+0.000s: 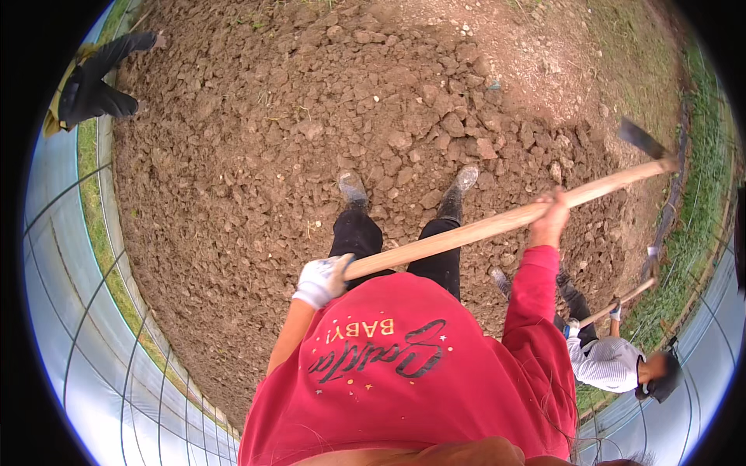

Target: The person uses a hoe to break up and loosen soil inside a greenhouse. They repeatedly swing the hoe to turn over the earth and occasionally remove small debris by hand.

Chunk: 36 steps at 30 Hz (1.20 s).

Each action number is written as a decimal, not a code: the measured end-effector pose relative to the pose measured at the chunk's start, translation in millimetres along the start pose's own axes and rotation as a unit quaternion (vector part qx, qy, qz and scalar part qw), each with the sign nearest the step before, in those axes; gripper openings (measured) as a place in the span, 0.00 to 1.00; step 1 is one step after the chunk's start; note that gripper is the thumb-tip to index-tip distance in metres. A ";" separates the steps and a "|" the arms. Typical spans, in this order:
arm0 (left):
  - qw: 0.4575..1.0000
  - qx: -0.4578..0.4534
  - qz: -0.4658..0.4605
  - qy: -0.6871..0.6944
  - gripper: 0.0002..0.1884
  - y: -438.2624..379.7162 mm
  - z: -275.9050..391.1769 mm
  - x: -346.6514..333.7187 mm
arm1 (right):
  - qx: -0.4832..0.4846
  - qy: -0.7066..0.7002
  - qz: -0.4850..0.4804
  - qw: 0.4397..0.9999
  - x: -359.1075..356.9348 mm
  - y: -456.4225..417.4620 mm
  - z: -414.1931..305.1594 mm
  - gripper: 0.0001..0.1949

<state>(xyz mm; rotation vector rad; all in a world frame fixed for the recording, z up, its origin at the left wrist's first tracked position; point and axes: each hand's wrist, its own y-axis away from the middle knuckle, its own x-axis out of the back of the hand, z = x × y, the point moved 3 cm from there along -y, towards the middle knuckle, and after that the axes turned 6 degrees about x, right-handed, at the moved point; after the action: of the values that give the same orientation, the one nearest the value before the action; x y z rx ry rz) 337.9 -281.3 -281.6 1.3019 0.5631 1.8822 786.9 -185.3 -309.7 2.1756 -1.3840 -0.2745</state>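
Observation:
A hoe with a long wooden handle (466, 233) slants across my body, its dark metal blade (643, 138) raised at the right. My left hand (322, 281), in a white glove, grips the handle's lower end near my waist. Farther up the shaft, my bare right hand (551, 216) is closed around the wood. Broken, cloddy brown soil (262, 175) lies under my boots (352, 187) and ahead of me.
A co-worker (612, 361) in a striped top holds another hoe (618, 303) at the lower right. Another person (96, 84) stands at the upper left. Green plants (699, 204) and plastic greenhouse walls (87, 326) border the soil.

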 end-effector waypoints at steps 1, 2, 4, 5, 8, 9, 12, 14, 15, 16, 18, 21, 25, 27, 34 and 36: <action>0.996 0.068 -0.047 -0.040 0.25 23.8 -14.5 13.3 | -0.015 0.065 0.021 0.998 -5.6 17.4 29.8 0.08; 0.986 0.127 -0.081 -0.073 0.25 53.6 -30.2 29.0 | -0.048 0.047 -0.010 0.998 -13.1 40.2 67.4 0.08; 0.955 0.253 -0.119 -0.103 0.21 124.0 -52.8 58.5 | -0.195 0.026 -0.040 0.980 -28.6 91.0 157.7 0.08; 0.940 0.288 -0.132 -0.127 0.18 157.5 -57.1 69.4 | -0.297 0.014 -0.057 0.953 -32.9 119.0 202.4 0.05; 0.918 0.357 -0.117 -0.128 0.16 227.7 -51.2 81.7 | -0.489 -0.052 -0.115 0.863 -34.8 173.7 288.2 0.06; 0.907 0.377 -0.124 -0.144 0.17 238.8 -51.7 81.0 | -0.508 -0.043 -0.118 0.852 -34.6 179.6 301.8 0.07; 0.903 0.384 -0.153 -0.117 0.20 253.9 -49.8 60.1 | -0.499 0.008 -0.093 0.861 -19.6 177.3 301.1 0.09; 0.919 0.356 -0.146 -0.086 0.21 243.4 -58.0 36.1 | -0.508 -0.009 -0.118 0.853 -17.6 161.7 278.7 0.08; 0.923 0.349 -0.140 -0.078 0.21 236.2 -62.3 20.1 | -0.477 0.003 -0.096 0.873 -15.4 151.4 264.2 0.07; 0.928 0.340 -0.134 -0.067 0.21 224.6 -67.7 3.5 | -0.466 -0.018 -0.094 0.880 -16.4 140.6 247.6 0.06; 0.950 0.289 -0.115 -0.033 0.24 186.3 -74.3 -30.5 | -0.376 -0.019 -0.117 0.919 -21.3 109.6 203.0 0.07; 0.978 0.200 -0.062 -0.009 0.26 101.4 -68.7 -61.9 | -0.228 -0.038 -0.163 0.959 -39.6 60.5 116.3 0.08; 0.991 0.091 0.075 0.061 0.23 3.1 -15.7 -51.6 | -0.036 -0.011 -0.127 0.991 -63.2 2.8 -10.0 0.22; 0.989 0.061 0.094 0.094 0.23 -19.6 19.7 -34.5 | 0.026 -0.025 -0.130 0.991 -74.4 -23.0 -56.7 0.17; 0.993 0.069 0.074 0.053 0.23 0.6 58.1 9.6 | -0.042 -0.064 -0.209 0.975 -125.6 -78.5 -23.3 0.06; 0.992 0.097 0.073 0.025 0.26 48.3 37.4 19.0 | -0.092 -0.013 -0.221 0.971 -127.0 -41.0 51.7 0.06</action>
<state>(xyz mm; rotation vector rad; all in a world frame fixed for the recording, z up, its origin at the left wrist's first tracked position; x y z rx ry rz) 352.5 -298.1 -221.6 1.4581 0.7095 2.0248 738.5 -76.7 -389.5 2.3040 -0.8308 -0.5714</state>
